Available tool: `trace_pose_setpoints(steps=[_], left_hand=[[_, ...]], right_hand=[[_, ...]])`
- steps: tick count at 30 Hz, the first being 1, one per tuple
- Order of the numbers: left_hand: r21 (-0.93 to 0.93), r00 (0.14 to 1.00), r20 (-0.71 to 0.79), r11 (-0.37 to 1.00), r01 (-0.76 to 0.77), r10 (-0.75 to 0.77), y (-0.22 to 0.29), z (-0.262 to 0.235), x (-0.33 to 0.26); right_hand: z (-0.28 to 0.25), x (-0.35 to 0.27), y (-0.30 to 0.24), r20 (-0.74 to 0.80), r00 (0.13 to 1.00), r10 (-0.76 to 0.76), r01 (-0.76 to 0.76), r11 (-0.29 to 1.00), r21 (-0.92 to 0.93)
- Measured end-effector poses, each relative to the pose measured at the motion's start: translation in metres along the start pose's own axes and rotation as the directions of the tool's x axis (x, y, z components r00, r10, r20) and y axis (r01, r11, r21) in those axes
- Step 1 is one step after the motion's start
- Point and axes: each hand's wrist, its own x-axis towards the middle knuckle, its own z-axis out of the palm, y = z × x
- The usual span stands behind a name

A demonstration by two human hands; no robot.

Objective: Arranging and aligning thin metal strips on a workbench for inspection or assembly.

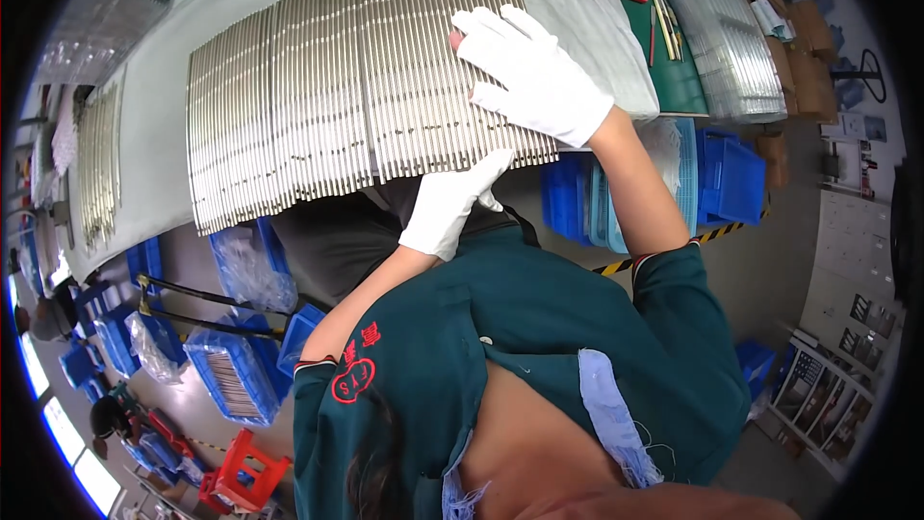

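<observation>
Head view, apparently steeply downward, close.

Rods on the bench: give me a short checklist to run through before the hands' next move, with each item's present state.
1. Right hand flat on the rods: ok.
2. Left hand at the rods' near edge: ok.
3. Both gloves on: ok.
4. Rods lying side by side in one sheet: ok.
5. Near ends flush: not ok, the edge is stepped.
6. Either hand gripping a rod: cannot tell.

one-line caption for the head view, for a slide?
Two white-gloved hands, left hand at the near edge and right hand flat on top, on a wide row of metal rods on a grey-covered table.
</observation>
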Motion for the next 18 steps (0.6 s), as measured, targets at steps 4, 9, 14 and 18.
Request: trace_pose_setpoints(steps=[4, 9, 14, 18], left_hand=[[-0.050, 1.000, 0.017, 0.999, 0.022, -0.021, -0.0041, -0.0008, 0.0027], [-0.008, 0.999, 0.008, 0.999, 0.050, -0.050, -0.0039, -0.0029, 0.0032], [0.053, 0.989, 0.077, 0.990, -0.134, 0.130, -0.0078, -0.0086, 0.0030], [-0.062, 0.996, 0.071, 0.996, 0.065, -0.061, -0.0055, -0.0083, 0.0028]], right_hand=[[0.0014, -0.0012, -0.0037, 0.033, 0.999, -0.005, 0.007, 0.997, -0.072], [0.0013, -0.0014, -0.0037, 0.039, 0.999, -0.003, 0.006, 0.998, -0.069], [-0.0002, -0.0005, -0.0050, 0.041, 0.999, 0.014, -0.012, 0.999, -0.042], [0.0013, -0.0017, -0.0044, 0.043, 0.998, 0.038, -0.037, 0.999, -0.022]])
